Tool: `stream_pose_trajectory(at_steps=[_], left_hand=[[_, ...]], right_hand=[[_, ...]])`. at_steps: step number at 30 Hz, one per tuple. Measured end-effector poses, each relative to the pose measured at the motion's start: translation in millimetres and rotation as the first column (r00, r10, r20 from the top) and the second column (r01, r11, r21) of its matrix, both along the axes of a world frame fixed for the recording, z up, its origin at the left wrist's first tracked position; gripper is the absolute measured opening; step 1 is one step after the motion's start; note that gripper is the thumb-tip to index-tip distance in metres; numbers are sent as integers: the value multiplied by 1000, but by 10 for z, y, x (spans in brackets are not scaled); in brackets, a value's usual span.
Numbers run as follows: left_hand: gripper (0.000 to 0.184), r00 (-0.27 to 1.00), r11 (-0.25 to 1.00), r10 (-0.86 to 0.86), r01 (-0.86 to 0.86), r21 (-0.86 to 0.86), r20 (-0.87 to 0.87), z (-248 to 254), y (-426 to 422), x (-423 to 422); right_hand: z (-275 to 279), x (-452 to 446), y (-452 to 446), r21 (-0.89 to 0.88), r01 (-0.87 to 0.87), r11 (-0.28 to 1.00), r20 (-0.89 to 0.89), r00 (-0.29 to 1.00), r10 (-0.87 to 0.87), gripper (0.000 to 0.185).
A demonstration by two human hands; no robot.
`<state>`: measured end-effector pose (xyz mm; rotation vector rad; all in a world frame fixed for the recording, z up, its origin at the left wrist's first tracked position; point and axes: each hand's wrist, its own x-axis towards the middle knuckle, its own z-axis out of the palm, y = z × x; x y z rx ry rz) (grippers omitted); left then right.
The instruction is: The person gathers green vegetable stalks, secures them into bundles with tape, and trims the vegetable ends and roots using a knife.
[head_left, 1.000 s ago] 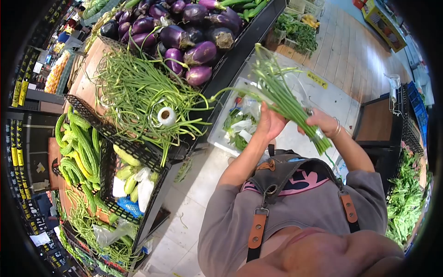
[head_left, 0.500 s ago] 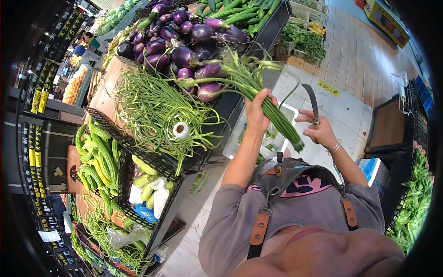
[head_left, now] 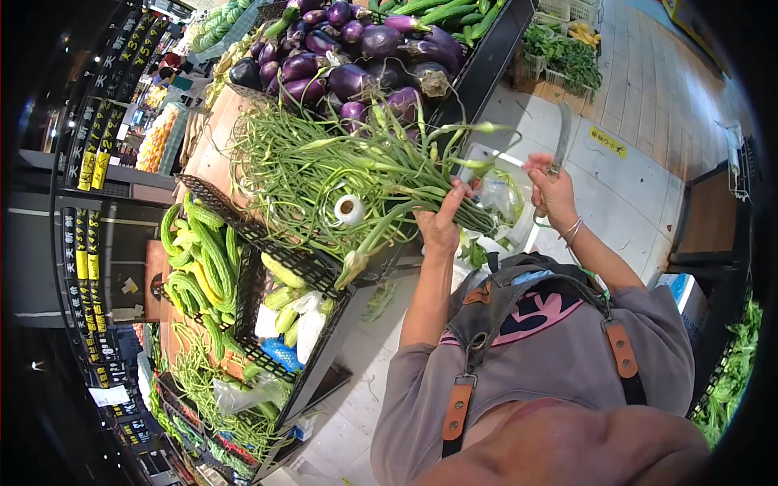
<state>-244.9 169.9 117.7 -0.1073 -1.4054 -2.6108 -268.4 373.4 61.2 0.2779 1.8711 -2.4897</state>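
Observation:
My left hand is closed round a bundle of green garlic scapes, whose bud ends lie over the loose scape pile on the stand. The cut ends point right, toward my other hand. My right hand grips a curved knife with its blade upward, and a thin green strand hangs by its fingers. A white tape roll sits on the pile. Below the hands is a white bin with plastic bags and green scraps.
Eggplants and cucumbers are behind the scapes. Ridged gourds and a black crate divider are at the left. Baskets of greens stand on the floor beyond. At the right is a dark-framed cabinet.
The bundle has moved left and down onto the scape pile with my left hand. My right hand, apart from the bundle since the earliest frame, holds the knife raised. The view has shifted left.

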Motion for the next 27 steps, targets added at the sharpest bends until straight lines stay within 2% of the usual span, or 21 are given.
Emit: stream_pose_trajectory(at_steps=[2,3,4,6,7,8,10,11,12,14,15,16,18,19,20,22,23,24,26,27], left_hand=[[23,1000,1000,-18,18,-8,-6,4,-80,46],[32,997,998,-60,59,-22,-40,6,-112,47],[32,998,998,-58,57,-35,-35,36,-113,58],[45,995,994,-95,93,-63,-35,94,-92,94],[54,995,991,-103,102,-84,-3,74,-100,107],[54,994,989,-109,109,-103,5,65,-93,130],[54,997,984,-73,75,-159,16,119,-69,180],[54,998,975,-70,70,-209,5,138,-103,185],[54,998,973,-68,67,-220,4,156,-129,190],[52,998,927,-59,68,-368,35,170,-165,190],[52,996,893,-60,83,-442,65,141,-183,189],[52,996,894,-59,85,-441,72,169,-166,183],[56,994,758,-91,110,-643,62,199,-111,199],[63,996,733,-86,69,-677,8,80,-114,179],[63,996,735,-84,77,-674,22,39,-96,180],[68,992,851,-97,127,-509,85,64,-49,169],[69,996,828,-82,92,-552,42,26,-48,136],[67,989,844,-79,134,-519,128,66,-22,133],[65,987,842,-99,152,-517,130,-12,-17,61],[63,994,927,-100,111,-359,49,-15,71,46]], right_hand=[[-11,-47,-32,-141,-71,987,-87,994,59,50],[-12,-85,-27,-109,-176,978,-94,982,166,64],[91,-114,-71,-123,-177,976,-92,982,166,64],[344,-160,-213,-52,-261,964,-227,943,243,64],[431,-190,-267,-17,-249,968,-267,934,236,62],[465,-239,-304,-37,-243,969,-266,938,225,62],[498,-315,-351,113,-306,945,-246,913,325,50],[499,-301,-373,179,-278,944,-195,930,311,32],[500,-282,-377,169,-280,945,-200,929,311,32],[503,-219,-358,120,-458,881,-63,882,467,19],[587,-145,-375,-23,-509,861,1,861,509,17],[600,-79,-401,-26,-509,860,7,860,510,17],[587,49,-430,60,-534,843,39,845,533,19],[566,79,-459,96,-517,851,37,856,515,25],[563,93,-458,91,-520,849,51,854,518,25],[588,91,-424,130,-547,827,35,836,547,31],[611,93,-392,199,-565,801,101,825,556,35],[592,107,-388,192,-573,797,121,820,560,35],[563,104,-381,142,-537,832,80,844,531,39],[596,88,-350,230,-548,804,58,833,551,44]])
